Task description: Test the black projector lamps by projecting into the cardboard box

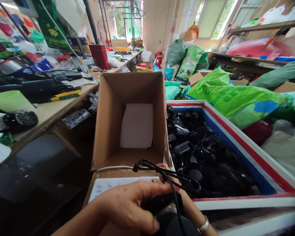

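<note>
Low in the view, my left hand [131, 200] has its fingers and thumb around a black device [162, 205] with a round dark part. A coiled black cable [182, 178] runs over the device. My right hand [168, 175], with a bracelet at its wrist, is on the far side of the device, fingers curled at the cable coil. Just beyond the hands stands an open cardboard box [130, 157] with a pale sheet [137, 126] at its bottom. Partly under my left hand lies a white power strip [105, 185].
On the right, a white-rimmed bin [236, 136] holds many black devices [199, 150]. Green bags [238, 95] lie beyond it. At the left, a cluttered workbench [56, 113] carries a yellow-handled tool [66, 95] and a black cylindrical item [24, 119].
</note>
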Motion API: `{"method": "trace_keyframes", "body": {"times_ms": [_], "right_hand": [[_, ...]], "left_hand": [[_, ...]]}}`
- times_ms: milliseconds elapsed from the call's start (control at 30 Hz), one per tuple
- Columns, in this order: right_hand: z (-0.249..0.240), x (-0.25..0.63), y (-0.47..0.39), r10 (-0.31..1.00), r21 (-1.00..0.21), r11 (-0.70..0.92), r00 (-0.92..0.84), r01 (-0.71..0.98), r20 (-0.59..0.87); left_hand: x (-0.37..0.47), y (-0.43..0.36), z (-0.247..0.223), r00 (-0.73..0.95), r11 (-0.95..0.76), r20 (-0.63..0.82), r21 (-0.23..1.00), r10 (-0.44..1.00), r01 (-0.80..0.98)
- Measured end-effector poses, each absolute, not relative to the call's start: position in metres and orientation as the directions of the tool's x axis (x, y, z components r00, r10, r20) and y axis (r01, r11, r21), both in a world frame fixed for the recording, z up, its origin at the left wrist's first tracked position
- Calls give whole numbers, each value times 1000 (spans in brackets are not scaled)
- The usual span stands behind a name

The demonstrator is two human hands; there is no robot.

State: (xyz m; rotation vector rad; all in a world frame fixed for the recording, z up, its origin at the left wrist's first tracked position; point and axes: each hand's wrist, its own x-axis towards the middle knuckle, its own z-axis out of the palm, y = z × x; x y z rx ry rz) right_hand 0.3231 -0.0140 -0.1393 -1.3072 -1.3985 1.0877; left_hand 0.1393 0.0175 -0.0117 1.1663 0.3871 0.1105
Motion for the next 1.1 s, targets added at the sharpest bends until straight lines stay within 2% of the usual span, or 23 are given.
{"method": "trace_keyframes", "body": {"times_ms": [133,333,433,533,633,767,900,1100], "right_hand": [[-132,311,-9,994,-984,30,-113,177,10],[-133,290,3,971,-930,200,-189,307,147],[-136,305,11,989,-917,145,-27,371,146],[-134,342,14,967,-909,32,217,415,133],[-128,369,9,948,-907,-56,306,417,83],[-129,359,-7,992,-923,-74,123,377,-30],[-144,335,-19,998,-925,-18,-49,380,-40],[-134,329,-14,961,-880,126,-278,458,-7]], "left_hand": [[131,24,3,917,132,-233,971,325,200],[126,27,15,923,-31,-276,955,269,295],[114,20,30,907,-119,-267,940,325,320],[89,15,41,832,-164,-222,923,508,347],[60,20,30,639,-49,-254,908,726,417],[38,32,-2,329,277,-322,945,888,177],[41,38,-21,137,348,-334,933,933,-94],[45,41,-34,41,347,-349,903,936,-253]]}}
